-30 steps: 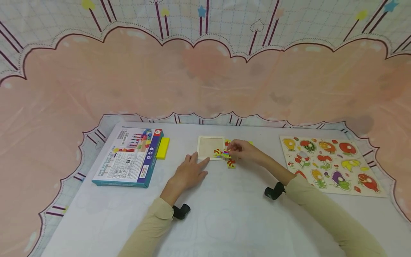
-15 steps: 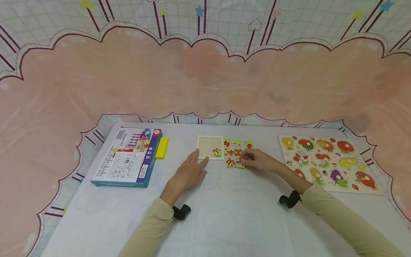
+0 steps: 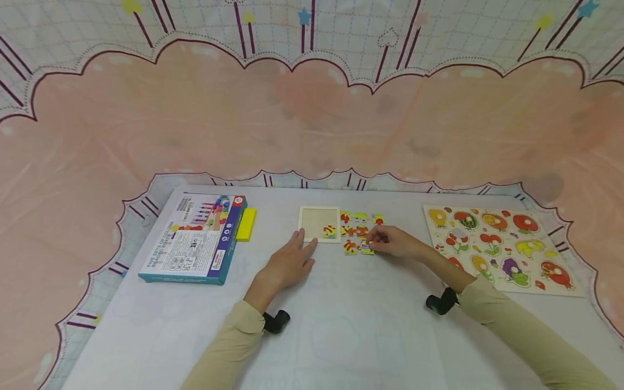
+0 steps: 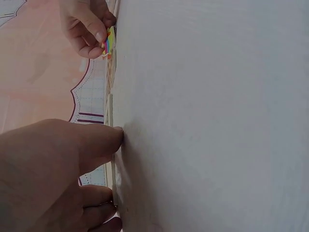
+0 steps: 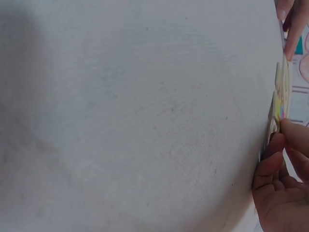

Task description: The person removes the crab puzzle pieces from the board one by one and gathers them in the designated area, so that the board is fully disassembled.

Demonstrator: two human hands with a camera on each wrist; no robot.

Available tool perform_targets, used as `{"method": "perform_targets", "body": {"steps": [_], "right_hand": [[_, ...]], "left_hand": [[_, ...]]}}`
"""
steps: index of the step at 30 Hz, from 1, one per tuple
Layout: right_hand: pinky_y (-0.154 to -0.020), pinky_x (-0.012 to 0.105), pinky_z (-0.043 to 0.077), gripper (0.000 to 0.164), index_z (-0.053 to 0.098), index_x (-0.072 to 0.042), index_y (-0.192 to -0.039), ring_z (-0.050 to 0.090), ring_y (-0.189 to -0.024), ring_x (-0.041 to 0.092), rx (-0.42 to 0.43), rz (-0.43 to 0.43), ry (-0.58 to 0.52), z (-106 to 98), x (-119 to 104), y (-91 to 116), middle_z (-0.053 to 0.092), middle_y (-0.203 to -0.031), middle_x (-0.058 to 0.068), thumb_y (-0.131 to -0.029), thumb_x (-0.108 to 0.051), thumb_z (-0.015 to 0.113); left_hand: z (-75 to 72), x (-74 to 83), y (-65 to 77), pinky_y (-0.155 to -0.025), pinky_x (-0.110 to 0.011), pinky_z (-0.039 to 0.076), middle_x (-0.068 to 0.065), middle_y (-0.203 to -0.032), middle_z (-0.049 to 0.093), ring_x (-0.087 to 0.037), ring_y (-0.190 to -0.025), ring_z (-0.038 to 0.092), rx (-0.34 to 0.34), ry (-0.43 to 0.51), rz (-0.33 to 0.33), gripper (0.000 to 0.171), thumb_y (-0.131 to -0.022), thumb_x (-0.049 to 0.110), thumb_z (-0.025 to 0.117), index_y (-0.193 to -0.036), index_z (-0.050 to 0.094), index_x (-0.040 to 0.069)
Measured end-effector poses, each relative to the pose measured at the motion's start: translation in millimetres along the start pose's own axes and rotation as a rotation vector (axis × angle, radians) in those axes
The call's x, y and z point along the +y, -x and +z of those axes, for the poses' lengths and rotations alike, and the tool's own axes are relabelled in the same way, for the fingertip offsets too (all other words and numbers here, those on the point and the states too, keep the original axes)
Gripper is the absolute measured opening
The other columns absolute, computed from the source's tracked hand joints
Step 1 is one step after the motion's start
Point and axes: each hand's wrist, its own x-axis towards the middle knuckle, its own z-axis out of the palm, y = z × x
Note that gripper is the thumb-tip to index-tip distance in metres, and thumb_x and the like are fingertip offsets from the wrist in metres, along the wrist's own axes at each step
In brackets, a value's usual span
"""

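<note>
My right hand [image 3: 394, 242] pinches a yellow puzzle piece with rainbow stripes [image 3: 366, 247] between thumb and fingers, at the near row of loose puzzle pieces [image 3: 350, 247]. The same striped piece [image 4: 109, 44] shows at the fingertips in the left wrist view, slightly tilted. Fingers extended, my left hand [image 3: 287, 261] rests on the near left edge of a small wooden puzzle tray [image 3: 319, 208]. One red and yellow piece [image 3: 329, 232] lies in the tray's near right corner. In the right wrist view the thumb and fingers meet at the striped piece [image 5: 278, 106].
Loose pieces [image 3: 361, 232] lie in rows just right of the tray. A boxed toy set [image 3: 195, 238] and a yellow block [image 3: 246, 225] are at the left. A fruit puzzle board [image 3: 504, 249] lies at the right, near the right forearm.
My right hand has carried the striped piece from the tray's right edge rightward and nearer, to the loose pieces' front row. It has barely moved in the last half second. The left hand stays put.
</note>
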Motion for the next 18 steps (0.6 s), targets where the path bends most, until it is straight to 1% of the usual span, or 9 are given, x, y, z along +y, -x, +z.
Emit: {"method": "perform_targets", "body": {"steps": [6, 11, 18], "right_hand": [[-0.069, 0.019, 0.042, 0.015, 0.061, -0.004, -0.106, 0.048, -0.084, 0.015, 0.038, 0.007, 0.105, 4.6, -4.4, -1.4, 0.056, -0.089, 0.005, -0.093, -0.011, 0.063], [-0.070, 0.019, 0.042, 0.014, 0.061, -0.004, -0.106, 0.049, -0.085, 0.016, 0.042, 0.012, 0.125, 5.4, -7.6, 0.0, 0.057, -0.089, 0.006, -0.093, -0.009, 0.062], [-0.069, 0.018, 0.043, 0.015, 0.061, -0.006, -0.106, 0.050, -0.082, 0.015, 0.033, 0.004, 0.157, 5.3, -10.3, -0.3, 0.057, -0.086, 0.004, -0.093, -0.012, 0.064]], "left_hand": [[-1.1, 0.6, 1.1, -0.116, -0.048, 0.033, -0.017, -0.162, 0.016, -0.032, -0.151, 0.017, -0.004, 0.004, -0.002, 0.055, -0.100, 0.032, 0.051, -0.151, 0.035, 0.019], [-1.0, 0.3, 1.6, -0.115, -0.049, 0.034, -0.018, -0.162, 0.016, -0.032, -0.151, 0.017, -0.002, 0.009, 0.003, 0.055, -0.100, 0.031, 0.051, -0.151, 0.035, 0.019], [-1.3, 0.5, 2.2, -0.115, -0.049, 0.034, -0.018, -0.162, 0.016, -0.032, -0.151, 0.017, 0.001, 0.013, 0.007, 0.054, -0.100, 0.031, 0.050, -0.151, 0.035, 0.018]]}}
